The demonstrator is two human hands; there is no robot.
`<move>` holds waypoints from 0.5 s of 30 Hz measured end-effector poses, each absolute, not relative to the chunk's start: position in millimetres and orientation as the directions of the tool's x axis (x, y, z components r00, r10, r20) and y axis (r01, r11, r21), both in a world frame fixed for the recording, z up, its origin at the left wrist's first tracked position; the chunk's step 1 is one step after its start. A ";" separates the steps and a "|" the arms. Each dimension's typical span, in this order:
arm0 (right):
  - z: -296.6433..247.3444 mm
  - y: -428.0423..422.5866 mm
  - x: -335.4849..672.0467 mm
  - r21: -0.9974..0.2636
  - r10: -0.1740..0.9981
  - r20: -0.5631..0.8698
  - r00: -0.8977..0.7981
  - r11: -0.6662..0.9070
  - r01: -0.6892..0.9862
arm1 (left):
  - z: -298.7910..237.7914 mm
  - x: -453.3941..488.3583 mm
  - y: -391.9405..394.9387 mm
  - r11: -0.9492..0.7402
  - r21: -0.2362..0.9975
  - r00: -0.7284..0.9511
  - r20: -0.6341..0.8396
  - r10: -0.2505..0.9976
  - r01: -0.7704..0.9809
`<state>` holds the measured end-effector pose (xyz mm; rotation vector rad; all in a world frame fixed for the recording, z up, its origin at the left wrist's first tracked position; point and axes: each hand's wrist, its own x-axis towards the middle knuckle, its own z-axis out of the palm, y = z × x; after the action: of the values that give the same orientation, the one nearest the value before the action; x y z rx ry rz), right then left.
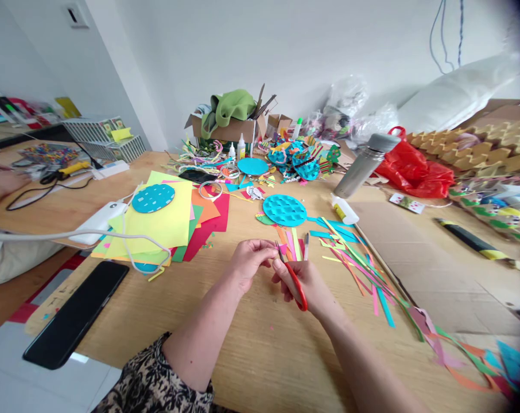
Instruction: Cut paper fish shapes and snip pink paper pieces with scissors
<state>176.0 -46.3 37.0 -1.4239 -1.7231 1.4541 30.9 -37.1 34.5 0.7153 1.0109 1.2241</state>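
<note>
My right hand (307,282) grips a pair of red-handled scissors (295,284), blades pointing up and left toward my left hand (253,261). The fingertips of my left hand are pinched beside the blades; whatever they hold is too small to make out. Both hands hover over the wooden table. Just beyond them lies a blue paper oval (284,210) with raised folds, and a small green paper piece (264,218) shows at its left edge. Pink and orange paper strips (291,241) and a pen (306,246) lie right behind the hands.
Coloured paper sheets (185,201) and a dotted blue oval (153,198) lie left, near a power bank (99,221) and black phone (77,312). Paper strips (367,269), a glue bottle (345,210), a steel flask (365,166) and a box cutter (470,240) lie right. Another person's hand (4,180) is far left.
</note>
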 end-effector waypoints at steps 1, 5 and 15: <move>37.2 -46.3 175.8 -0.908 0.902 -0.256 -0.347 -0.101 0.406 | 34.5 31.3 -37.4 0.229 0.880 0.026 -0.240 0.971 -0.417; 38.1 -46.6 175.4 -0.908 0.904 -0.260 -0.340 -0.110 0.404 | 34.8 31.9 -38.2 0.240 0.872 0.025 -0.254 0.967 -0.427; 40.2 -47.3 176.0 -0.911 0.900 -0.264 -0.346 -0.115 0.396 | 34.4 31.0 -37.1 0.231 0.873 0.034 -0.240 0.970 -0.429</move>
<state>176.0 -47.3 40.2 -1.4288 -1.7057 1.4677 31.0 -37.1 34.4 0.6997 0.9987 1.2228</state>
